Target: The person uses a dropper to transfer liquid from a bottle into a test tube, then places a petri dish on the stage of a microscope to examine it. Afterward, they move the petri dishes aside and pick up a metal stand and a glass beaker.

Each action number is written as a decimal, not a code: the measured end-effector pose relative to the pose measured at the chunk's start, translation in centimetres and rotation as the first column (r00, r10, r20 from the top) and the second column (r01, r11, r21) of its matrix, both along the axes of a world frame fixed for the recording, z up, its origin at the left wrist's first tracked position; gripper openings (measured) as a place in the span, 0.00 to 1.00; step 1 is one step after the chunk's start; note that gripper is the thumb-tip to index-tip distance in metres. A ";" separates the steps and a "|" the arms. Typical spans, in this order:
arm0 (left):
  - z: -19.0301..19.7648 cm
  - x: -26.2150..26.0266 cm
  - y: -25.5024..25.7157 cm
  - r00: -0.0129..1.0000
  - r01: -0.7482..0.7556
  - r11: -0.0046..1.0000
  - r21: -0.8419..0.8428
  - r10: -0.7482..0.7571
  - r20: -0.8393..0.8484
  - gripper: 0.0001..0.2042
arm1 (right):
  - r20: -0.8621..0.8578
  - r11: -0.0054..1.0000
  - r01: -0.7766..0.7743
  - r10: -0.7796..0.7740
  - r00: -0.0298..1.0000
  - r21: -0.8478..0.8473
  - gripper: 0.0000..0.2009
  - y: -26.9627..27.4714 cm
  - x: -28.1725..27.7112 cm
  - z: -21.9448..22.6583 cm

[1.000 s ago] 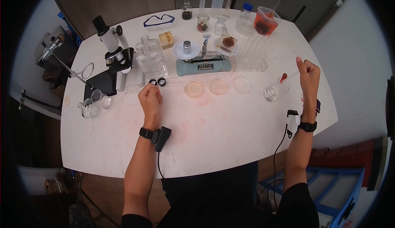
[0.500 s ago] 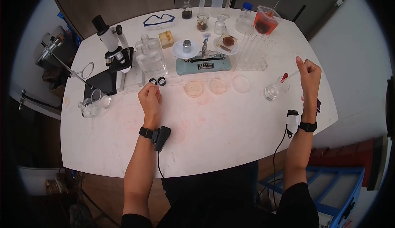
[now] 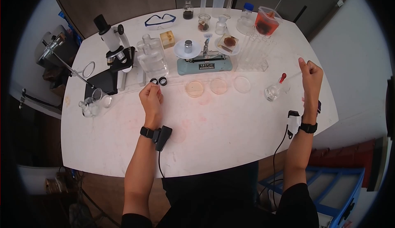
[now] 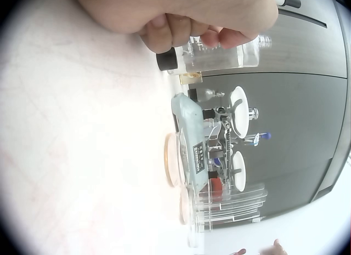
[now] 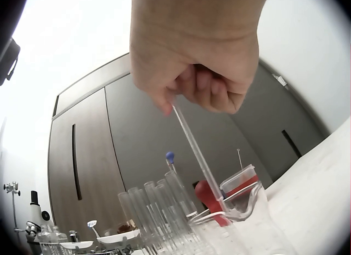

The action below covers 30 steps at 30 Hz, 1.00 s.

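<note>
I have the right hand (image 3: 311,79) pinching a thin clear stick (image 5: 192,142), which slants down toward the glass cup (image 3: 271,93) at eight o'clock. The left hand (image 3: 151,101) (curled, holding nothing I can see) is farther off.

Black short sleeves (image 3: 299,203), black wristbands (image 3: 309,128), boxy black camera (image 3: 164,138), thin cables (image 3: 159,161)

Slim rod (image 5: 194,145) (clear), aslant, upper end pinched.

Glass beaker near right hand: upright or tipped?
Upright: the right wrist view shows the beaker with rim on top, body below.
</note>
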<state>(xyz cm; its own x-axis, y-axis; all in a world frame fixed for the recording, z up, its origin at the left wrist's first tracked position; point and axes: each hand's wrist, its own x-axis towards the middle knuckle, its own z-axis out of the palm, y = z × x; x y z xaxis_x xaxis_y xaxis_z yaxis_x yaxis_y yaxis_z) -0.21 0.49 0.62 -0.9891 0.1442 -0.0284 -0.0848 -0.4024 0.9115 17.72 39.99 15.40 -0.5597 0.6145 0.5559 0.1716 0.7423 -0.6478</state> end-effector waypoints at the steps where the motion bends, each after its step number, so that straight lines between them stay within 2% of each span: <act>1: 0.0 0.0 0.0 1.000 -0.001 1.000 -0.001 0.001 0.003 0.12 | -0.004 1.000 0.004 -0.004 1.000 -0.002 0.28 0.1 0.0 0.0; 6: 0.1 0.0 0.1 1.000 -0.005 1.000 -0.014 0.005 0.005 0.10 | -0.013 0.999 0.032 -0.032 0.999 -0.010 0.27 0.4 0.2 0.0; 8: 0.0 0.0 0.1 1.000 -0.006 1.000 -0.019 0.006 0.008 0.10 | -0.097 0.991 0.095 -0.104 0.990 -0.095 0.27 -0.3 0.4 0.6; 9: 0.0 0.0 0.0 1.000 -0.018 1.000 -0.022 0.018 0.007 0.10 | -0.097 0.992 0.083 -0.093 0.991 -0.099 0.27 -0.7 0.3 0.9; 11: 0.1 0.0 0.0 1.000 0.006 1.000 -0.010 -0.006 0.016 0.10 | -0.297 0.984 0.032 -0.083 0.951 -0.173 0.27 -1.9 0.1 2.1; 13: 0.1 -0.1 0.0 1.000 0.002 1.000 -0.014 -0.002 0.019 0.11 | -0.357 0.982 -0.007 -0.062 0.932 -0.190 0.27 -3.4 -0.7 3.1; 15: 0.2 0.0 0.0 1.000 0.005 1.000 -0.011 -0.004 0.017 0.10 | -0.538 0.952 -0.196 0.040 0.842 -0.236 0.26 -4.5 -2.1 3.7; 16: 0.1 0.0 0.1 1.000 0.002 1.000 -0.001 -0.002 0.019 0.10 | -0.539 0.949 -0.202 0.043 0.841 -0.240 0.26 -5.5 -3.1 4.0; 18: -0.1 -0.1 0.1 1.000 -0.003 1.000 0.007 0.003 0.017 0.10 | -0.638 0.899 -0.344 0.099 0.763 -0.271 0.24 -8.2 -5.4 4.6; 19: -0.2 -0.2 0.1 1.000 -0.002 1.000 0.019 0.002 0.014 0.10 | -0.638 0.896 -0.349 0.101 0.763 -0.274 0.24 -9.4 -6.6 4.7; 21: -0.2 -0.1 0.1 1.000 -0.013 1.000 0.011 0.013 0.017 0.10 | -0.673 0.819 -0.503 0.209 0.709 -0.275 0.22 -11.7 -9.3 4.7; 24: -0.6 -0.3 -0.1 1.000 -0.016 1.000 -0.001 0.016 -0.002 0.11 | -0.662 0.747 -0.616 0.332 0.672 -0.250 0.21 -15.0 -14.2 4.6; 30: -1.3 -0.5 -0.1 0.999 -0.013 0.998 -0.060 0.011 -0.035 0.10 | -0.492 0.736 -0.664 0.533 0.688 -0.132 0.24 -20.8 -22.8 5.7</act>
<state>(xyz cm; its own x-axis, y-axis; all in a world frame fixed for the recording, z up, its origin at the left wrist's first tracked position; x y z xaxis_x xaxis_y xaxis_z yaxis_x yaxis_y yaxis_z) -0.74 0.37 -0.68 -0.9913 0.1313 -0.0019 -0.0478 -0.3475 0.9364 -5.08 19.17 21.06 -0.6309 0.3863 0.6728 -0.5638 0.3674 -0.7397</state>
